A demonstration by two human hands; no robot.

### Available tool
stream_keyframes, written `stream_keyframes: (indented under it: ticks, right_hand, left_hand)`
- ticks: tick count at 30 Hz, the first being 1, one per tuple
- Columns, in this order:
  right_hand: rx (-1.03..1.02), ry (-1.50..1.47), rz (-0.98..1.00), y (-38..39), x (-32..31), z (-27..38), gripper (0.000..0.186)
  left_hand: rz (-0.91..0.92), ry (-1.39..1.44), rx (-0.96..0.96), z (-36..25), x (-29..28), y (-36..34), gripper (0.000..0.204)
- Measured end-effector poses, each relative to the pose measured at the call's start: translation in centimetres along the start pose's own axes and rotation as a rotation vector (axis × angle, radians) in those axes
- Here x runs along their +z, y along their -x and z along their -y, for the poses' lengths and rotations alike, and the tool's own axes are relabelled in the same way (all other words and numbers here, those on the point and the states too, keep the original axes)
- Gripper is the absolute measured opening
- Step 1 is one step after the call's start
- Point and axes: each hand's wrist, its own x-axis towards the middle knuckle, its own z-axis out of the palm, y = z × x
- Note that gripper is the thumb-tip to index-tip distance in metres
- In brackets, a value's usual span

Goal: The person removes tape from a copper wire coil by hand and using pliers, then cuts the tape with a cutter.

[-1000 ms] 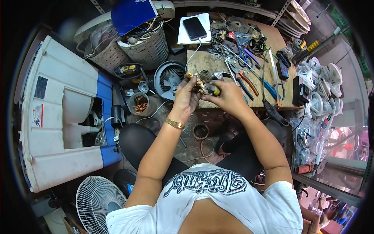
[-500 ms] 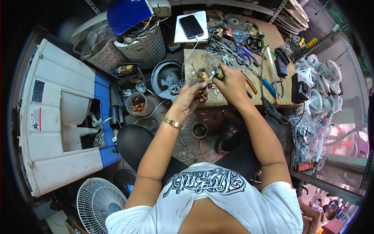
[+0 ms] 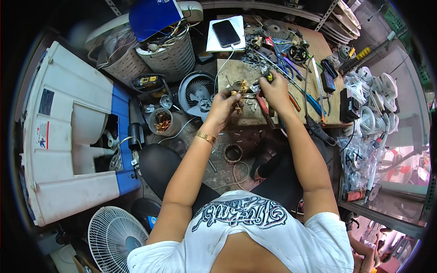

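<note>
My left hand is closed on a brass-coloured, irregular copper-looking piece at the near left of the wooden bench. My right hand is just right of it, higher up, closed on a yellow-and-black tool whose working end is hard to make out. Red-handled pliers lie under and between my hands, with small pale bits beside them. Orange-handled pliers and blue-handled tools lie right of my right hand.
A phone rests on papers. Left are bins of wires, a fan housing, a copper scrap container and a large white-blue casing. Bagged white parts hang right. A co-worker's arm shows low right.
My right hand has moved up and away from me with the yellow-handled tool. My left hand has shifted forward and right, and the red-handled pliers have come into view beneath.
</note>
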Motion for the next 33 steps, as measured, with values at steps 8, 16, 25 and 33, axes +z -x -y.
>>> stream_keyframes:
  ticks: [8, 16, 25, 33]
  right_hand:
    - [0.535, -0.58, 0.464, 2.1, 0.7, 1.3, 0.04]
    - [0.32, -0.282, 0.412, 2.7, 1.8, 0.5, 0.036]
    - [0.345, -0.329, 0.384, 3.2, 1.8, 0.6, 0.028]
    - [0.054, -0.108, 0.221, 4.1, 2.6, 1.8, 0.031]
  left_hand:
    - [-0.045, 0.433, -0.011, -0.5, -0.4, 0.5, 0.028]
    - [-0.031, 0.452, 0.011, 0.7, -0.7, 0.4, 0.023]
    - [0.091, 0.343, 0.158, 0.2, -0.3, 0.5, 0.025]
    - [-0.017, 0.211, 0.193, 0.1, 0.3, 0.5, 0.028]
